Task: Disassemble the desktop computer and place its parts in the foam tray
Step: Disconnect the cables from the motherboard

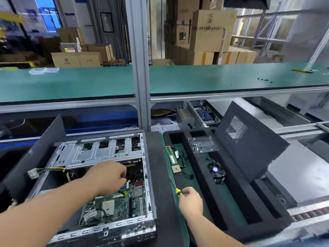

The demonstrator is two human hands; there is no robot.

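The opened desktop case lies at the lower left, its green motherboard exposed. My left hand reaches into the case above the board, fingers curled as if pinching something small; what it pinches is too small to tell. My right hand grips a yellow-handled screwdriver over the left edge of the black foam tray. In the tray lie a RAM stick, a CPU, black cables, a metal bracket and a cooler fan.
A black case side panel leans on the tray's right side. Another dark panel stands left of the case. A loose power connector with yellow wires hangs at the case's left. A green shelf and metal post are behind.
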